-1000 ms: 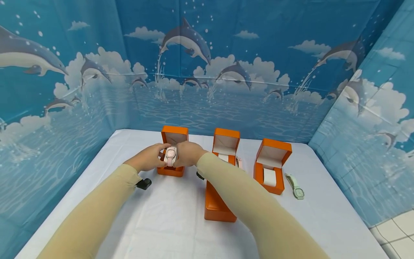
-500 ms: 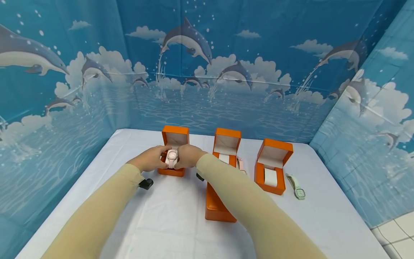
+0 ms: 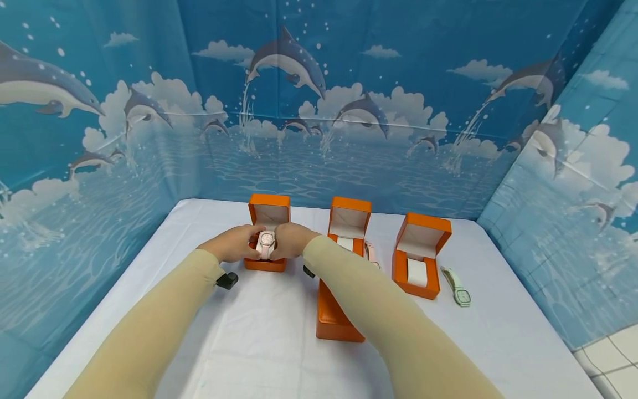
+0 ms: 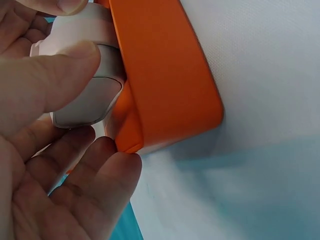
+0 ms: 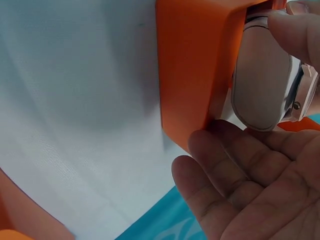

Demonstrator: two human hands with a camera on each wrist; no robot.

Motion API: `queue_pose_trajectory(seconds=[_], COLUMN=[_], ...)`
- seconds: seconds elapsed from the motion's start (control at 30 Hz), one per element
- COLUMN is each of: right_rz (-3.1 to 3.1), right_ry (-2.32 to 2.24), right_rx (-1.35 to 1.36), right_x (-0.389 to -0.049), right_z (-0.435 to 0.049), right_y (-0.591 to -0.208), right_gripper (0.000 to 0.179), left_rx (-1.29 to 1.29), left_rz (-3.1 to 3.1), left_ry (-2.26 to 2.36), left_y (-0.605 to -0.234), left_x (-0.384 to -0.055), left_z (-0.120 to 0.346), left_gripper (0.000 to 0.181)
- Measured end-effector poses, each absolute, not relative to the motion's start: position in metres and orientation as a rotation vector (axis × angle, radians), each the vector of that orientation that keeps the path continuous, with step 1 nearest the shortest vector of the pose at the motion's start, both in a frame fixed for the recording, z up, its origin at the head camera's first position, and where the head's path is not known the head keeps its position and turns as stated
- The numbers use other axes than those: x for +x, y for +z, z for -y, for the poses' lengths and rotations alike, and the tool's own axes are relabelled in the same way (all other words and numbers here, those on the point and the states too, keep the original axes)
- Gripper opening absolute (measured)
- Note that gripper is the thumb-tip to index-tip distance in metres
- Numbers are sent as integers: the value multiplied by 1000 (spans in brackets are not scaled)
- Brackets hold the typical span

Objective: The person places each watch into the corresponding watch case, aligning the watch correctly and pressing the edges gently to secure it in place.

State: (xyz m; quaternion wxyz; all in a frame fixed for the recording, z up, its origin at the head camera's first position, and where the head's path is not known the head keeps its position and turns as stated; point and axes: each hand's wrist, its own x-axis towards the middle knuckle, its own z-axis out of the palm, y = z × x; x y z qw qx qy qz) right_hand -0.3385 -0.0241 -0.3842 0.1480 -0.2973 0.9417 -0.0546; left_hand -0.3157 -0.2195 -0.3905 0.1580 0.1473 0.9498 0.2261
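Watch: pale pink wristwatch with a rounded-square face [image 3: 267,239], fastened round a cream padded cushion [image 4: 87,107], at the mouth of the leftmost orange hinged-lid box [image 3: 265,266]; how deep it sits, you can't tell.
Your left hand [image 3: 230,243]: thumb and fingers pinching the cushion's left end.
Your right hand [image 3: 296,240]: pinching the right end, outer fingers loosely extended beside the box.
Weight: probably light; fingertips should do.
Cushion feel: likely soft; expect some give, so don't squeeze hard.
Strap [image 3: 265,252]: looks smooth and bendy, could slide on the cushion.
Fragile: face may scratch; keep your thumbs off.
Best hold: both cushion ends, kept level.
Box walls: likely stiff; watch for snagging.
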Motion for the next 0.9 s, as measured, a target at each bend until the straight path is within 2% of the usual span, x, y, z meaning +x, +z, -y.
queue_pose_trajectory(seconds=[0.6,0.9], right_rz=[-2728,-2735], right_ry=[-120,-12], right_rx=[-905,-903], right_x=[-336,-331], right_z=[23,25], right_y=[-387,-386], right_gripper=[34,43], left_rx=[408,329], left_rz=[-2710,-2677], left_ry=[655,630], left_y=[-394,-400], left_x=[-318,-323], left_z=[218,220], left_gripper=[72,73])
